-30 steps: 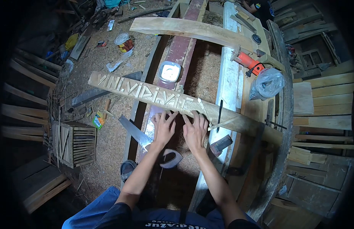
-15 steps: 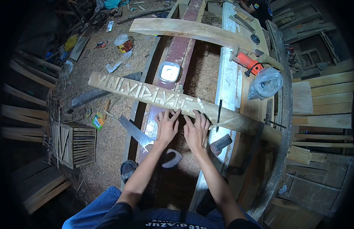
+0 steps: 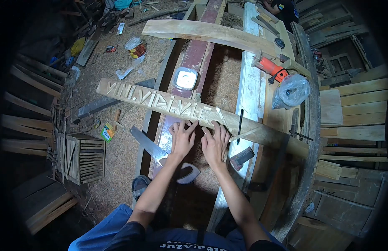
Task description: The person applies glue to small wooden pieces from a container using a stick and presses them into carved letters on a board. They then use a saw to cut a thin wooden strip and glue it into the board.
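A long wooden plank [image 3: 267, 134] lies slantwise across the bench, with letters built from thin wood strips [image 3: 154, 98] on its left half. At the plank's near edge my left hand [image 3: 183, 138] has its fingers bent, the tips close together by the last letter. My right hand [image 3: 214, 142] is just to the right, fingers curled onto the same edge. Whatever small piece the fingertips hold is hidden. A loose strip [image 3: 246, 133] and a dark pencil-like stick [image 3: 240, 125] lie across the plank to the right. Below the left hand rests a handsaw [image 3: 148, 143].
A white tub [image 3: 186, 79] stands behind the plank. To the right are a red angle grinder [image 3: 271, 69], a plastic bag [image 3: 291, 92] and a dark block [image 3: 242, 158]. A curved board [image 3: 210, 31] spans the back. Another person [image 3: 283, 9] is at the top right.
Hardly anything differs. My right hand's fingers and thumb have shifted slightly at the plank's edge; my left hand stays in place.
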A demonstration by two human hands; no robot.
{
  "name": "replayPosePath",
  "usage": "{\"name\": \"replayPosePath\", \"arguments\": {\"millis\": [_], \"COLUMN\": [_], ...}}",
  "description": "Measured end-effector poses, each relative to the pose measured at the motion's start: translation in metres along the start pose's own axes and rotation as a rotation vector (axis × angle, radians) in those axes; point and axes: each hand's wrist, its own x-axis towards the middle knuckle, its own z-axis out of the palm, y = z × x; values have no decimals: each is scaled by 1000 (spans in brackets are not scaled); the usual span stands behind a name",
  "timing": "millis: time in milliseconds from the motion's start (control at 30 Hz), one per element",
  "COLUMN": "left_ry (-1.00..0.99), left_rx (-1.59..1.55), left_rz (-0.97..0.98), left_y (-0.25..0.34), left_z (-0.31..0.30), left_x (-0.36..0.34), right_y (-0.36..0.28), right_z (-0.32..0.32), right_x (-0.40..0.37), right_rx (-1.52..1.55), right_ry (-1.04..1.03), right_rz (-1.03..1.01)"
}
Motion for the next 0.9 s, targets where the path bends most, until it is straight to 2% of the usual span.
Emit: {"name": "replayPosePath", "arguments": {"millis": [900], "left_ry": [4], "left_rx": [21], "left_rz": [2], "left_y": [4], "left_z": [-2], "left_x": [4], "right_y": [0], "right_z": [-3], "right_x": [8], "right_rx": [20], "right_ry": [38], "right_rz": [19]}}
